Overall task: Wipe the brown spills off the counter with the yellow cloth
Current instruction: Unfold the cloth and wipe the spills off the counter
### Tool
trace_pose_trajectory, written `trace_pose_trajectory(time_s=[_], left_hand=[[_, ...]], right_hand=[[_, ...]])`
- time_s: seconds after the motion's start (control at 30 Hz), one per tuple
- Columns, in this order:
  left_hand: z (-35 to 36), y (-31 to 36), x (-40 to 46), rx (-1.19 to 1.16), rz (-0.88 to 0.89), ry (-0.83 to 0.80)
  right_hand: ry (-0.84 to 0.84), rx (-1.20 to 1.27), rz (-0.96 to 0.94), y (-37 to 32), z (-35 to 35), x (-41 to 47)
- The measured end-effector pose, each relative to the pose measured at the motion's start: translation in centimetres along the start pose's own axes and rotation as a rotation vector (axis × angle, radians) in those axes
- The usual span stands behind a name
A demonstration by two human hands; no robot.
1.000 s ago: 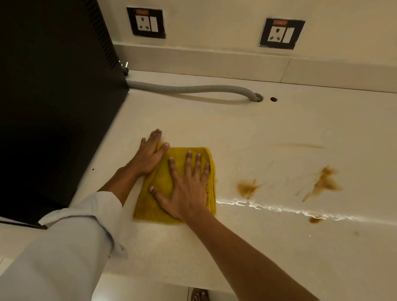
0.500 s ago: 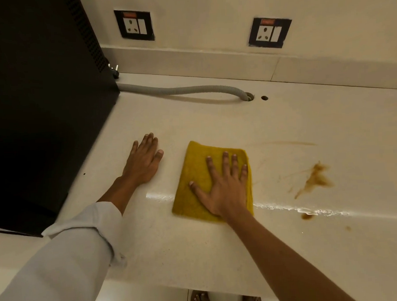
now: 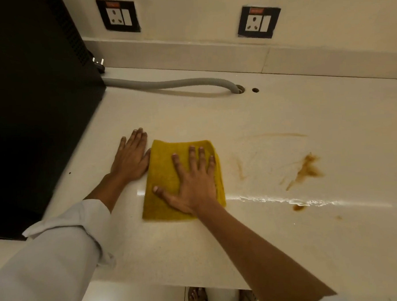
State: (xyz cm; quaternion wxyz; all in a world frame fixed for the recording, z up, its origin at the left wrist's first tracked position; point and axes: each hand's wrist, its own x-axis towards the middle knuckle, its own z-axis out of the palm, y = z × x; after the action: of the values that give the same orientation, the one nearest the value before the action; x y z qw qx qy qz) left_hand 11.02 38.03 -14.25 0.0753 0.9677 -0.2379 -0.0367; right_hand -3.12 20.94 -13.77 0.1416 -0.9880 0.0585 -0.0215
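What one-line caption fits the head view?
Right hand presses folded yellow cloth flat beside brown spills.

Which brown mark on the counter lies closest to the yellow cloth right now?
The thin curved streak just right of the yellow cloth. The big splatter, the long faint smear and the small blot all lie farther right.

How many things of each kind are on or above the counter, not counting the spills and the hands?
Wall sockets: 2
Yellow cloth: 1
Grey corrugated hose: 1
Black appliance: 1
Total: 5
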Motion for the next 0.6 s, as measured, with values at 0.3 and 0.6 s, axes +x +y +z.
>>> trace_pose_trajectory(time_s=[0.3,0.6], left_hand=[[0.0,0.1,0.0,-0.027,-0.023,0.005],[0.3,0.3,0.0,-0.009,-0.04,0.024]], right_hand=[[0.049,0.028,0.015,1.7,-0.1,-5.8],[0.097,-0.04,0.209,10.6,-3.0,-7.7]])
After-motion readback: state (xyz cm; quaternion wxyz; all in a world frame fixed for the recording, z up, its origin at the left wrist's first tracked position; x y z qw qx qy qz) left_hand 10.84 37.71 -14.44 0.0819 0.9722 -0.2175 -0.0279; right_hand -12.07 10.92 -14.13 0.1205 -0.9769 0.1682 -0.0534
